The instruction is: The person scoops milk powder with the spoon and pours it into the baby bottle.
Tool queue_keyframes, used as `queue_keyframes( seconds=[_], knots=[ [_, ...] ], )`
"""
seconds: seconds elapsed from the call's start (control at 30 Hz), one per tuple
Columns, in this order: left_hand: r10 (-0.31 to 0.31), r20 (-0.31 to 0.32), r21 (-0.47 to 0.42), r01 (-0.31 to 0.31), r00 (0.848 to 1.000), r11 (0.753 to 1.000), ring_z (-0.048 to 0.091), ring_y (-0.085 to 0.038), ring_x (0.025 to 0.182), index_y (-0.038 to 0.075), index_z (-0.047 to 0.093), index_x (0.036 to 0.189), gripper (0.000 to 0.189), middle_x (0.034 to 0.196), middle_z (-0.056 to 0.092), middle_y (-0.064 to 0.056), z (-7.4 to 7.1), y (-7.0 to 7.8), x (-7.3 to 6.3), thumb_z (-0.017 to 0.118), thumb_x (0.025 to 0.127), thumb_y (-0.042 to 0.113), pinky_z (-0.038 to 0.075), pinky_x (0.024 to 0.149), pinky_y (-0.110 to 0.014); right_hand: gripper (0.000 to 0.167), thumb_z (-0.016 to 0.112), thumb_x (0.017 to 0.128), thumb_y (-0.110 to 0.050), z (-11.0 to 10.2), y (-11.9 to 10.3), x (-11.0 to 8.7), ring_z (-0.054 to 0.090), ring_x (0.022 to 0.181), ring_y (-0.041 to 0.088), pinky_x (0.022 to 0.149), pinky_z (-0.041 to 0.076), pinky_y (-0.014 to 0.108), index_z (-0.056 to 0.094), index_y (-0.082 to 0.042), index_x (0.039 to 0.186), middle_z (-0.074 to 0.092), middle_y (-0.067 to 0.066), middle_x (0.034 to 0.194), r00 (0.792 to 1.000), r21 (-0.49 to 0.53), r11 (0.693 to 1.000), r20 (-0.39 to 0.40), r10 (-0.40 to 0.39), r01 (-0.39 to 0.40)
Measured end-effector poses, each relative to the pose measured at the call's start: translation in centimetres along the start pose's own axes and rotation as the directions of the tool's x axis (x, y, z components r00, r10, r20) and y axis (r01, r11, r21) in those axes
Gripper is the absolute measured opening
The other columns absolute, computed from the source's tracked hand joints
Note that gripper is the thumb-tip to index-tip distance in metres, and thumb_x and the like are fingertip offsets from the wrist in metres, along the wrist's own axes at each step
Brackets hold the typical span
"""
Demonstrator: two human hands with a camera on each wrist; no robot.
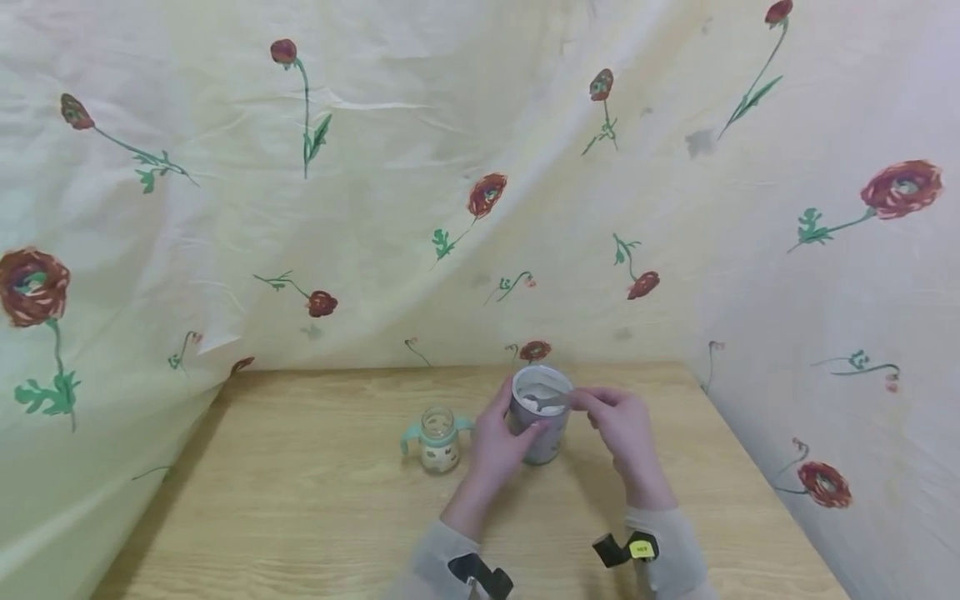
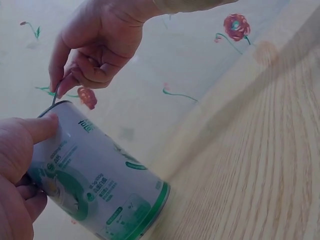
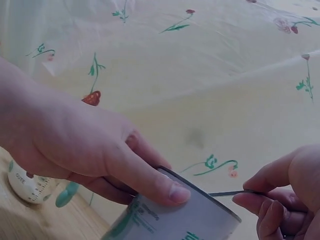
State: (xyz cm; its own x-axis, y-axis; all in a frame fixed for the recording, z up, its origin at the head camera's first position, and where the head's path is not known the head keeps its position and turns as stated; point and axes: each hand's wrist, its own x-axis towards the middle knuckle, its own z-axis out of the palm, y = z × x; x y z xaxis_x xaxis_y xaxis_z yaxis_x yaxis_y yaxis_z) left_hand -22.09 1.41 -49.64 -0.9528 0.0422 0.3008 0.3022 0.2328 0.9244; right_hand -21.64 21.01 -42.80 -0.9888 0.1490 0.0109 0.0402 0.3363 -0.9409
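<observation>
My left hand [image 1: 498, 437] grips an open milk powder tin [image 1: 545, 437], with the thumb across its near side close to the rim. White and green printing covers the tin [image 2: 100, 175] in the left wrist view. Between thumb and forefinger, my right hand [image 1: 618, 421] pinches the thin handle of a grey spoon [image 1: 553, 401]. Its other end lies inside the tin's mouth, over pale powder [image 1: 531, 403]. Left of the tin stands a baby bottle [image 1: 438, 454] with mint-green side handles and an uncovered neck. Whether the tin's base touches the table is unclear.
The light wood table [image 1: 300, 500] ends at a flower-printed cloth [image 1: 375, 208] hanging behind and along both sides. Small black devices [image 1: 480, 575] are strapped on both wrists over pale sleeves [image 1: 671, 546].
</observation>
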Motion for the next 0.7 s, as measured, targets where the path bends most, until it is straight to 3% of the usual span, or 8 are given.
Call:
queue_keyframes(
  seconds=[0.27, 0.47, 0.7],
  knots=[
    [0.004, -0.009, -0.023, -0.004, 1.000, 1.000, 0.038, -0.031, 0.154, 0.001, 0.031, 0.166, 0.099, 0.168, 0.040, -0.015, 0.1, 0.6, -0.1, 0.089, 0.090, 0.027, 0.032, 0.126, -0.048, 0.036, 0.077, 0.101, -0.032, -0.6, 0.4, -0.1, 0.063, 0.095, 0.021, 0.081, 0.054, 0.027, 0.079, -0.002, 0.119, 0.081, -0.001, 0.100, 0.999, 0.020, 1.000, -0.034, -0.001, 0.001],
    [-0.010, -0.019, -0.032, 0.010, 1.000, 0.999, 0.039, -0.030, 0.154, 0.001, 0.033, 0.166, 0.098, 0.167, 0.040, -0.015, 0.3, 0.7, -0.4, 0.089, 0.090, 0.026, 0.033, 0.126, -0.047, 0.038, 0.077, 0.102, -0.033, -0.6, 1.4, -0.6, 0.063, 0.089, 0.018, 0.081, 0.054, 0.026, 0.077, -0.001, 0.122, 0.081, -0.003, 0.098, 0.998, 0.087, 0.996, -0.059, 0.024, -0.019],
    [-0.005, -0.022, -0.016, 0.004, 1.000, 1.000, 0.042, -0.030, 0.152, 0.001, 0.034, 0.165, 0.099, 0.166, 0.042, -0.015, 0.5, 0.2, -0.2, 0.090, 0.088, 0.029, 0.035, 0.125, -0.046, 0.041, 0.078, 0.101, -0.036, -0.9, 1.8, -0.4, 0.062, 0.091, 0.017, 0.084, 0.053, 0.028, 0.078, -0.001, 0.122, 0.081, -0.005, 0.097, 0.998, 0.091, 0.995, -0.046, 0.038, -0.034]
  ],
)
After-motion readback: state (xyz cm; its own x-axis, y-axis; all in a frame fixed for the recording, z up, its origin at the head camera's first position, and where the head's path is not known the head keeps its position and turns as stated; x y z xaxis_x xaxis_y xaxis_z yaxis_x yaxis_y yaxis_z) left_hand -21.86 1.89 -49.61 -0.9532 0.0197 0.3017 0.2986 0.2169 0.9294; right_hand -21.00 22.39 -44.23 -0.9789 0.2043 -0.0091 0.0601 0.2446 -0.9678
